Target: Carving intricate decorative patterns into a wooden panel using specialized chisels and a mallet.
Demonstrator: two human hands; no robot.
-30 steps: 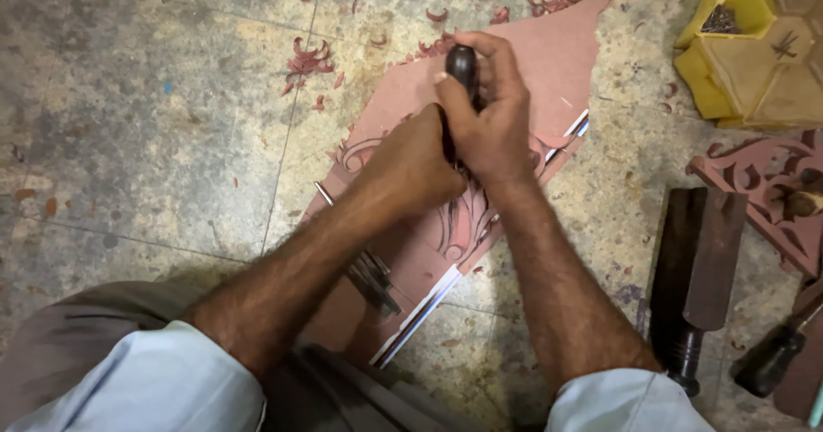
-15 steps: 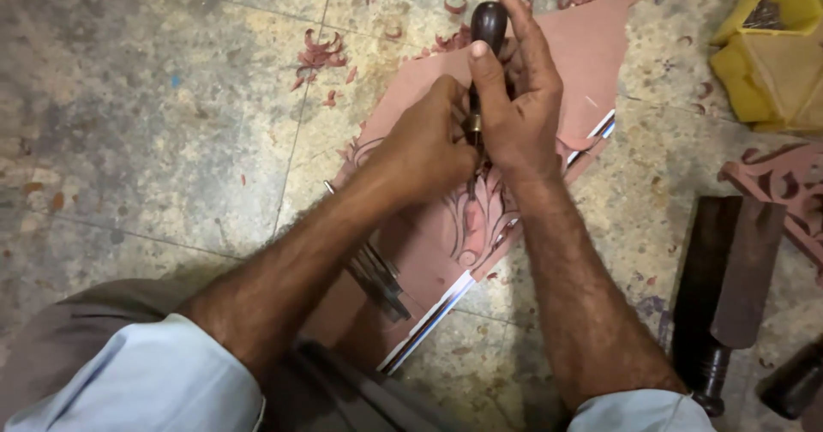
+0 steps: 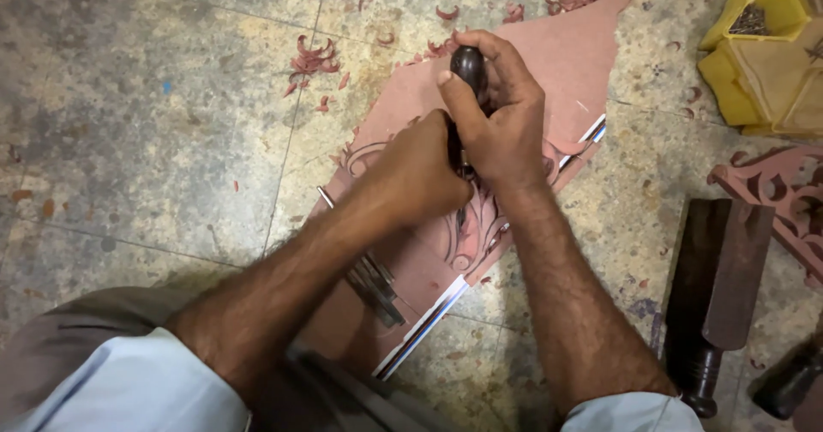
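A reddish-pink board with a carved scroll pattern lies on the stone floor. My right hand is wrapped around the dark rounded wooden handle of a carving tool, held upright over the carving. My left hand grips the tool's shaft lower down, pressing close to the board just left of the carved scrolls. The tool's tip is hidden by my hands.
Several metal chisels lie on the board under my left forearm. A dark wooden mallet lies at the right, a carved pink fretwork piece beyond it, a yellow box top right. Red shavings scatter the floor.
Both hands with the tool have stayed on the carving; the view has shifted slightly, and the handle's top now sits a little lower in the picture than half a second ago.
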